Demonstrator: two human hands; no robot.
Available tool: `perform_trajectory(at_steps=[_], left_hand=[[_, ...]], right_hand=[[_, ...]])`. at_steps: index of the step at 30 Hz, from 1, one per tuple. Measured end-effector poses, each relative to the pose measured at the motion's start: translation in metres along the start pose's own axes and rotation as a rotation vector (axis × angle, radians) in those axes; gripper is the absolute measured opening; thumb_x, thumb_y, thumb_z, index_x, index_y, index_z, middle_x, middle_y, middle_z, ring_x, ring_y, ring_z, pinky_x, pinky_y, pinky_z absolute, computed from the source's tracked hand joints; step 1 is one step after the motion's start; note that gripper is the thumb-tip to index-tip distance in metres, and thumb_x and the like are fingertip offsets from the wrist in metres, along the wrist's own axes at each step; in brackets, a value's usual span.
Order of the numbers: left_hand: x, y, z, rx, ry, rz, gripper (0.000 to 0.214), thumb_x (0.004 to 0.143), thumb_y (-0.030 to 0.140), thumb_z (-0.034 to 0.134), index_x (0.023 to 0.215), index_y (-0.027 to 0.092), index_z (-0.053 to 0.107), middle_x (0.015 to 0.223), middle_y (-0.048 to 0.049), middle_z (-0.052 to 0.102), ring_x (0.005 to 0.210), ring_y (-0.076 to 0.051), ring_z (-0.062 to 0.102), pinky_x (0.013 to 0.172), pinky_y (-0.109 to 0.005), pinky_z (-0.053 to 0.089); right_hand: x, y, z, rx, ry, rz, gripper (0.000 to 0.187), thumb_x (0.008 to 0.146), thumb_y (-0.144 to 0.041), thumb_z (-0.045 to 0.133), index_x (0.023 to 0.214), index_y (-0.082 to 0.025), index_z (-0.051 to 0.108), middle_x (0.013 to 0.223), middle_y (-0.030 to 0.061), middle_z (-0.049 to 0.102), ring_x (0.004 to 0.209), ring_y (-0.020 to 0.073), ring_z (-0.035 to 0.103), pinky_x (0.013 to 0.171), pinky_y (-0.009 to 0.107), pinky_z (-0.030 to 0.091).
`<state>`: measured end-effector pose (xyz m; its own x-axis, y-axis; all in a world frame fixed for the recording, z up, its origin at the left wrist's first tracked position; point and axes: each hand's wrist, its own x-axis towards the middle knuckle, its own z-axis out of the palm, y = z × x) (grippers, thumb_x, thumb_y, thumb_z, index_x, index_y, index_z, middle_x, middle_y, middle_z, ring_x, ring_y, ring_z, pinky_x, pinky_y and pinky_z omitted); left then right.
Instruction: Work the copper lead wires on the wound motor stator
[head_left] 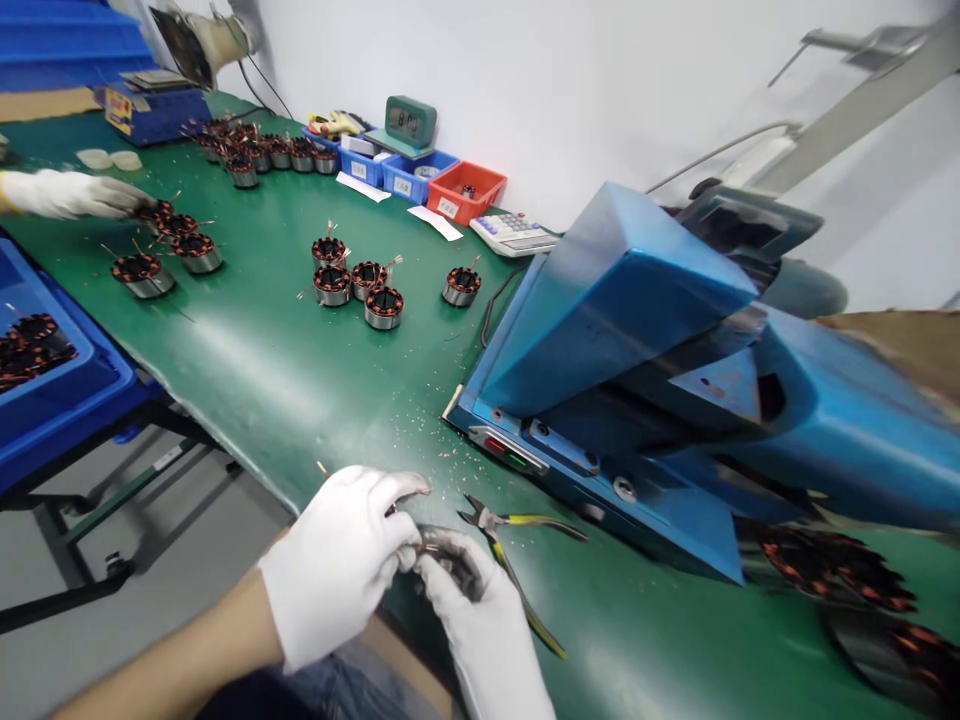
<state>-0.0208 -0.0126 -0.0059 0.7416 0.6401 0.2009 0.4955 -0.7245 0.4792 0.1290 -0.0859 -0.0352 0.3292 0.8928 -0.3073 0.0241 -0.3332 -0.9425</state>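
Observation:
My left hand (341, 560), in a white glove, is closed low in the middle of the head view, its fingertips meeting those of my right hand. My right hand (487, 610), gloved too and grimy at the fingertips, is curled closed. Between them is a motor stator, mostly covered by the gloves; a bit of copper wire (429, 547) shows at the fingertips. Just right of my hands, diagonal cutters (487, 520) with yellow-and-black handles lie spread on the green table (330, 400).
A blue machine (600, 330) fills the right side. Several stators (384, 308) stand mid-table, others in the blue crate (90, 350) at left. A co-worker's gloved hand (82, 195) touches stators. Small bins (466, 195), a calculator (514, 233) and a clock (410, 120) line the wall.

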Motion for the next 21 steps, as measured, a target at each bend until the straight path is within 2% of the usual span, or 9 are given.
perform_trajectory(at_steps=[5,7,9,11,13,15,16,18,21], left_hand=[[-0.002,0.002,0.003,-0.012,-0.004,-0.037,0.015,0.076,0.006,0.049,0.079,0.018,0.057,0.124,-0.0043,0.059,0.096,-0.025,0.055,0.086,-0.046,0.044],[-0.002,0.002,0.006,-0.009,0.027,-0.053,0.015,0.077,0.006,0.048,0.079,0.018,0.057,0.122,-0.0047,0.059,0.098,-0.026,0.055,0.087,-0.046,0.044],[-0.002,0.002,0.009,-0.027,0.051,-0.059,0.015,0.079,0.007,0.047,0.079,0.019,0.057,0.121,-0.0046,0.060,0.096,-0.026,0.055,0.085,-0.046,0.044],[-0.001,0.001,0.011,-0.051,0.063,-0.050,0.016,0.079,0.007,0.047,0.078,0.019,0.057,0.120,-0.0049,0.060,0.095,-0.026,0.056,0.084,-0.045,0.044],[-0.001,0.001,0.011,-0.052,0.075,-0.044,0.015,0.080,0.008,0.047,0.077,0.018,0.057,0.120,-0.0060,0.060,0.094,-0.026,0.056,0.083,-0.045,0.045],[0.000,0.001,0.011,-0.021,0.082,-0.034,0.012,0.080,0.010,0.048,0.077,0.018,0.057,0.119,-0.0074,0.060,0.093,-0.026,0.057,0.083,-0.046,0.045],[0.000,0.002,0.010,0.000,0.082,-0.029,0.012,0.078,0.009,0.049,0.077,0.018,0.057,0.119,-0.0077,0.061,0.093,-0.026,0.057,0.083,-0.045,0.046],[0.001,0.003,0.009,0.045,0.073,-0.014,0.013,0.073,0.007,0.049,0.075,0.018,0.056,0.119,-0.0077,0.061,0.093,-0.026,0.057,0.082,-0.045,0.046],[0.002,0.003,0.008,0.100,0.056,0.014,0.018,0.065,0.004,0.049,0.073,0.018,0.055,0.120,-0.0081,0.060,0.093,-0.027,0.058,0.082,-0.044,0.046]], right_hand=[[-0.004,-0.004,0.005,0.107,0.054,0.190,0.027,0.067,-0.042,0.077,0.062,-0.016,0.068,0.051,0.0012,0.064,0.043,0.0143,0.056,0.042,0.024,0.047],[-0.010,-0.001,0.002,0.154,0.035,0.235,0.031,0.068,-0.045,0.077,0.064,-0.015,0.069,0.052,0.0027,0.066,0.042,0.0145,0.057,0.043,0.024,0.049],[-0.014,0.006,-0.003,0.141,0.077,0.203,0.030,0.071,-0.044,0.076,0.076,-0.014,0.073,0.064,0.0065,0.072,0.051,0.0177,0.065,0.049,0.026,0.054],[-0.014,0.014,-0.008,0.046,0.130,0.051,0.025,0.076,-0.036,0.074,0.092,-0.017,0.075,0.082,0.0092,0.077,0.069,0.0212,0.072,0.063,0.029,0.059],[-0.011,0.019,-0.011,-0.094,0.107,-0.237,0.025,0.080,-0.025,0.069,0.105,-0.023,0.074,0.097,0.0086,0.077,0.083,0.0219,0.072,0.074,0.031,0.059],[-0.006,0.019,-0.011,-0.250,0.060,-0.494,0.029,0.082,-0.019,0.063,0.109,-0.026,0.072,0.100,0.0076,0.076,0.088,0.0220,0.071,0.078,0.033,0.058],[-0.003,0.017,-0.010,-0.311,0.051,-0.543,0.027,0.083,-0.019,0.062,0.107,-0.026,0.073,0.097,0.0077,0.076,0.086,0.0224,0.070,0.078,0.034,0.057],[-0.001,0.009,-0.005,-0.338,0.034,-0.402,0.016,0.084,-0.024,0.060,0.090,-0.023,0.075,0.084,0.0071,0.074,0.077,0.0214,0.068,0.072,0.033,0.054],[0.000,-0.006,0.000,0.064,-0.129,0.134,0.029,0.081,-0.039,0.060,0.059,-0.020,0.059,0.050,-0.0019,0.054,0.044,0.0119,0.048,0.044,0.023,0.040]])
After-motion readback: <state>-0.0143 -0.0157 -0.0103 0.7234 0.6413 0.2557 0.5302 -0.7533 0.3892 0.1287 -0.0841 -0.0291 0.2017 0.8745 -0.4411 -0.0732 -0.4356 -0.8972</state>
